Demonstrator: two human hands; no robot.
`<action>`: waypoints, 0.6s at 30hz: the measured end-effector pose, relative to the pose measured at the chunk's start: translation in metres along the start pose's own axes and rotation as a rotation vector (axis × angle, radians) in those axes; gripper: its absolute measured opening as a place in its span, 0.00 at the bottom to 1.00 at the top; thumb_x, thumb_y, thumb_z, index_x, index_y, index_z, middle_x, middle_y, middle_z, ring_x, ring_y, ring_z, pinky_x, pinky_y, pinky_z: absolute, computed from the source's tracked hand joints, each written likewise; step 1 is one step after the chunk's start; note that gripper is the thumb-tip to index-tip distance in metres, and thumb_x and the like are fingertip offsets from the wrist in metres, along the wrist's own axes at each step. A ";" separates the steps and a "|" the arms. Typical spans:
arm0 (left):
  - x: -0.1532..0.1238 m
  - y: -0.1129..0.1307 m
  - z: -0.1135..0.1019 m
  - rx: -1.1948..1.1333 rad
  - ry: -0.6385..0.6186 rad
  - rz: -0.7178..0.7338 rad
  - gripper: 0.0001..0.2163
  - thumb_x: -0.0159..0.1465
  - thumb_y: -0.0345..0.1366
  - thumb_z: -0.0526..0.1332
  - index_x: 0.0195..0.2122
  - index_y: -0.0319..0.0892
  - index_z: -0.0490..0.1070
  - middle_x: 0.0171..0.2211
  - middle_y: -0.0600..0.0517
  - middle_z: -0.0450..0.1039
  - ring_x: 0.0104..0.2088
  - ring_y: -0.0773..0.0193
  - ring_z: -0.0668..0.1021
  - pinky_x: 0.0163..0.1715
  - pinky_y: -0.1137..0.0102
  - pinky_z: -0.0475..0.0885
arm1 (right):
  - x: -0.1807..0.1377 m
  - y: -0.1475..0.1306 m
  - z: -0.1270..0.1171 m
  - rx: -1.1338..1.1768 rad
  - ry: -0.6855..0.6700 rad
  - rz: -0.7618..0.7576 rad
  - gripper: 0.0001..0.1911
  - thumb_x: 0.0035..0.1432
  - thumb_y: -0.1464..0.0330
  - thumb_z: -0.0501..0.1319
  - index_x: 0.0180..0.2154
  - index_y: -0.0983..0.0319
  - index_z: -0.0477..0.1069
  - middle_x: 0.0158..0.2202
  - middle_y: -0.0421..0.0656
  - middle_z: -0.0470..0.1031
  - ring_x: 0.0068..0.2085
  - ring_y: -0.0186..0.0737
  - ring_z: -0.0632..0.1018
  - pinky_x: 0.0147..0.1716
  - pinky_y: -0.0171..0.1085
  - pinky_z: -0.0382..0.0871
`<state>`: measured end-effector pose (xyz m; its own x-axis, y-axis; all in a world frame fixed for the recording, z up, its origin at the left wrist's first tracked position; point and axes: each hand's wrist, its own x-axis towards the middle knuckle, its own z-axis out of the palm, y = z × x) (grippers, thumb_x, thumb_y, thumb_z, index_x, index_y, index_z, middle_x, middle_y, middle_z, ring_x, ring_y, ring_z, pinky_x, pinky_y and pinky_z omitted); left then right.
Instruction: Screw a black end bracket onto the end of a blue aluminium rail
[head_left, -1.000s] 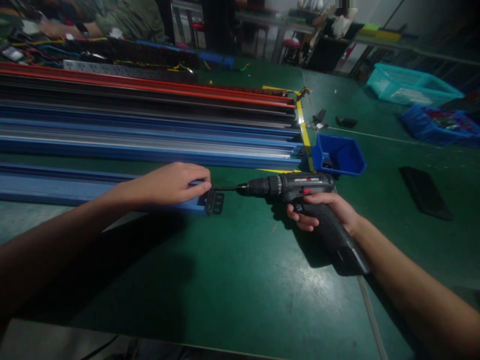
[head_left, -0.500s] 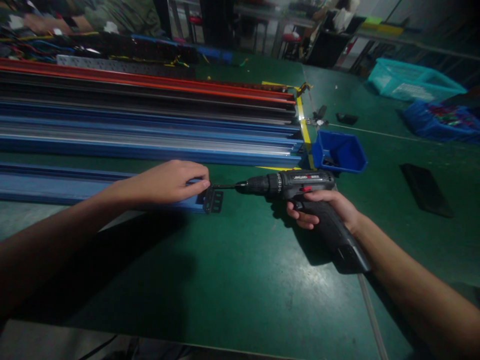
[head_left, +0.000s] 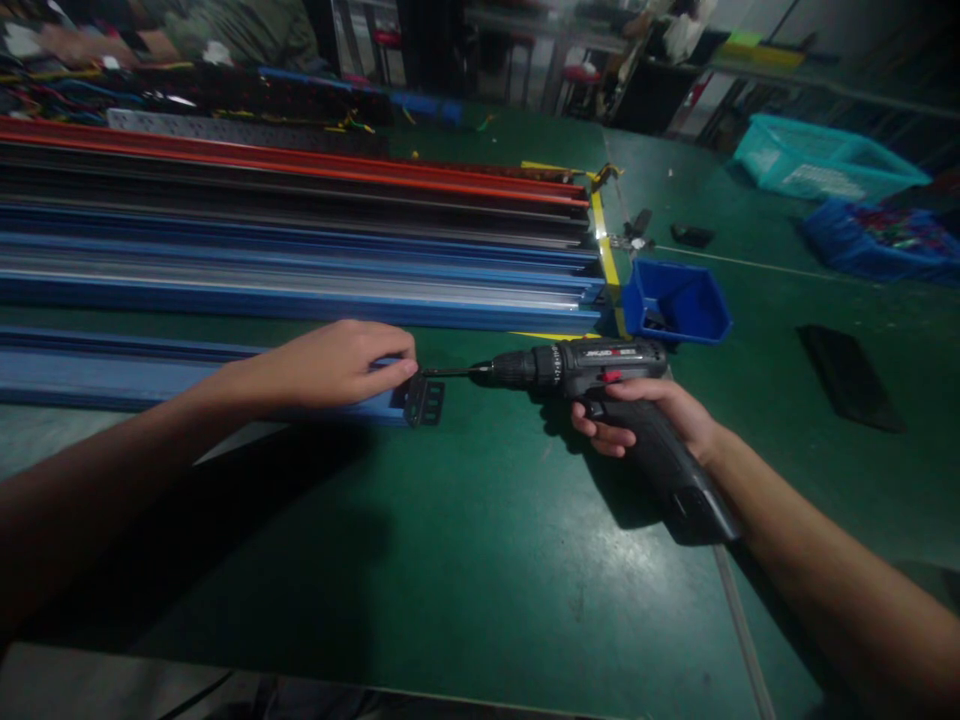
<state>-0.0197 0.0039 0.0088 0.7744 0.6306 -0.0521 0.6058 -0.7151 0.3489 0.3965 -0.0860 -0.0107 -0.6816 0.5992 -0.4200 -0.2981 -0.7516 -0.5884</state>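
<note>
My right hand [head_left: 645, 420] grips a black cordless drill [head_left: 611, 365] by its handle, with a finger at the trigger. The drill lies level, and its long bit [head_left: 450, 372] points left to a black slotted bracket [head_left: 426, 400] at the end of a blue metal rail [head_left: 112, 375]. Across that rail end rests my left hand [head_left: 341, 365], thumb and forefinger closed at the bracket's top edge, close to the bit's tip. A screw at the tip, if any, is too small to make out.
Several long blue, black and red rails [head_left: 300, 290] lie behind, ending at yellow tape [head_left: 609, 262]. Right of them are a blue bin [head_left: 679, 305], a dark flat object [head_left: 847, 375], a turquoise basket [head_left: 825, 165] and a blue bag-like container [head_left: 862, 240]. Another person's arm [head_left: 142, 45] is at the upper left.
The whole view has shifted very slightly. Both hands, the drill and the bracket hold the same positions relative to each other.
</note>
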 end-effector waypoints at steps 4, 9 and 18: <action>0.000 0.000 0.000 -0.006 -0.005 -0.003 0.20 0.77 0.50 0.51 0.40 0.43 0.77 0.38 0.49 0.79 0.37 0.58 0.79 0.41 0.67 0.67 | 0.000 0.000 0.001 -0.003 0.014 0.007 0.15 0.66 0.65 0.67 0.46 0.72 0.80 0.38 0.51 0.82 0.26 0.31 0.71 0.31 0.34 0.77; -0.001 0.000 0.000 -0.006 -0.010 -0.017 0.20 0.77 0.50 0.51 0.40 0.44 0.78 0.38 0.49 0.80 0.38 0.58 0.79 0.42 0.67 0.67 | 0.000 0.000 0.001 0.000 -0.002 0.008 0.17 0.65 0.65 0.69 0.46 0.74 0.81 0.38 0.51 0.82 0.26 0.30 0.71 0.32 0.33 0.77; -0.001 0.001 -0.002 -0.008 -0.023 -0.018 0.21 0.77 0.51 0.51 0.41 0.43 0.78 0.38 0.48 0.80 0.38 0.57 0.79 0.41 0.66 0.68 | -0.001 -0.001 0.002 0.004 0.023 0.010 0.15 0.65 0.65 0.67 0.46 0.72 0.81 0.38 0.52 0.82 0.26 0.31 0.71 0.31 0.34 0.77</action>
<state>-0.0202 0.0032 0.0109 0.7675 0.6360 -0.0802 0.6182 -0.7011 0.3553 0.3962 -0.0864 -0.0087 -0.6691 0.5981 -0.4412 -0.2945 -0.7584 -0.5815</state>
